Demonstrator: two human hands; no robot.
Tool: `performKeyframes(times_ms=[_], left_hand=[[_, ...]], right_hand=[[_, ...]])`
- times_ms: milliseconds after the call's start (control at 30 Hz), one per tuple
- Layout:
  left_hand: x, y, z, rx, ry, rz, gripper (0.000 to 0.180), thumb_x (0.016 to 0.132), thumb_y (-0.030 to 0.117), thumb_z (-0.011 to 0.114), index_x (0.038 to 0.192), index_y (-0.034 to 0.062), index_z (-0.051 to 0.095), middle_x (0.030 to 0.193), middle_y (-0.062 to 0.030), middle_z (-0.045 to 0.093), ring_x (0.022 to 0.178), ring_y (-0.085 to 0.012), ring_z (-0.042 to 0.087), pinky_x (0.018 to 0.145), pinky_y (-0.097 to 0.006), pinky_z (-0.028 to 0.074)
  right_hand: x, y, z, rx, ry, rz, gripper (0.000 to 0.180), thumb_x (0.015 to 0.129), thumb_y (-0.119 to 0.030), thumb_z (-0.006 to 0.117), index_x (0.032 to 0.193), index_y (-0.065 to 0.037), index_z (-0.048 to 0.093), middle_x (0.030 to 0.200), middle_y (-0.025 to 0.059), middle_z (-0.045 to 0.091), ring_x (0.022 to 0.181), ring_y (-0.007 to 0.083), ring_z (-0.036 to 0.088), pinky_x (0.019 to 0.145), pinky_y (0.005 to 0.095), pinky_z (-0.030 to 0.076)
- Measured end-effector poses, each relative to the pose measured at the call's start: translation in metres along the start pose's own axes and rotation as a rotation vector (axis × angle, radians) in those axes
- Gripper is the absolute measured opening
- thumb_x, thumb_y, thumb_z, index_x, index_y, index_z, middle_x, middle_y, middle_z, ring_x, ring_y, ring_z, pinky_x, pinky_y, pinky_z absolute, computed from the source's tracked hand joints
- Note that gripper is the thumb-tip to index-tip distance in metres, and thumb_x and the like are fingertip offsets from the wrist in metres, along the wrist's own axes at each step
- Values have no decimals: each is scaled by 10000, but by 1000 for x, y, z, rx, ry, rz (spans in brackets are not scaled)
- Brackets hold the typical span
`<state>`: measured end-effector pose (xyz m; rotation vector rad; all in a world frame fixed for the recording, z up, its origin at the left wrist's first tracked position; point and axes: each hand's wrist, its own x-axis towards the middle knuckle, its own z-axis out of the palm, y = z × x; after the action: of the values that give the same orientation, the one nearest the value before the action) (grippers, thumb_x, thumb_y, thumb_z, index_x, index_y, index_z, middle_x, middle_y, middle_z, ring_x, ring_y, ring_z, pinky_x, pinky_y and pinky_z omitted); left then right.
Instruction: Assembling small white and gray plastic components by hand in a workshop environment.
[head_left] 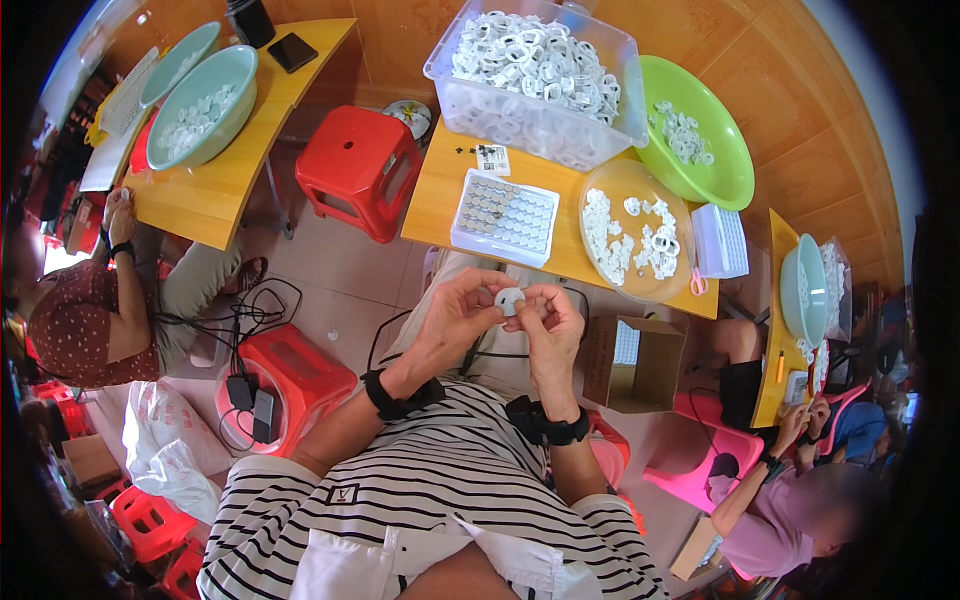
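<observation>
Above my lap, just off the table's near edge, a small round white plastic part [509,300] is pinched between both hands. My left hand [462,308] closes on its left side with thumb and fingers. From the right, my right hand [547,318] grips the same part, its thumb near the lower rim. Beyond them on the table stands a white tray [503,222] with rows of round pieces, silvery at left and white at right. A round clear dish [622,275] to its right holds small white parts in loose heaps.
A clear plastic bin [545,125] full of white parts and a green basin [735,165] stand at the back. Pink scissors [698,283] lie by a stack of white trays [722,242]. Below sits an open cardboard box [635,375]. Red stools [355,165] and co-workers flank me.
</observation>
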<state>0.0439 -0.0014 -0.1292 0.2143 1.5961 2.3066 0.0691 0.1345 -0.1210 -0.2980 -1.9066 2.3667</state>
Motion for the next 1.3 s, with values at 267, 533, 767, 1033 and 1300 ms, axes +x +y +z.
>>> performKeyframes(times_ms=[267,533,767,1033,1300], left_hand=[[1,5,3,-27,55,-22,354,717,-115,568,1055,-14,560,973,-70,579,801,-90,590,701,-218,493],[-4,18,4,77,149,-19,297,759,-35,623,1049,-12,560,983,-58,581,849,-92,575,716,-219,478],[-6,12,-3,33,-2,-123,165,798,-5,608,962,-3,595,875,-23,601,835,-86,567,769,-221,451],[-10,9,-17,14,0,-135,157,806,26,608,959,-9,596,871,-22,599,807,-81,561,755,-218,453],[-12,7,-25,21,41,-177,165,801,27,604,961,-13,595,876,-33,605,811,-85,565,752,-224,460]], right_hand=[[3,-1,0,-69,-19,-9,92,827,5,575,917,3,554,733,44,600,589,77,576,549,197,491],[39,-21,-35,-128,-65,39,97,809,-17,588,903,-22,564,711,39,601,571,85,581,505,207,467],[135,-129,-119,-95,355,-446,177,821,-68,607,980,3,582,851,84,624,704,143,619,596,232,512],[136,-106,-151,-400,316,-286,107,815,-66,590,899,-14,632,722,26,605,695,98,613,547,217,487],[138,-28,-211,-1188,404,-372,154,735,-7,608,888,6,625,761,138,624,671,231,614,604,331,484]])
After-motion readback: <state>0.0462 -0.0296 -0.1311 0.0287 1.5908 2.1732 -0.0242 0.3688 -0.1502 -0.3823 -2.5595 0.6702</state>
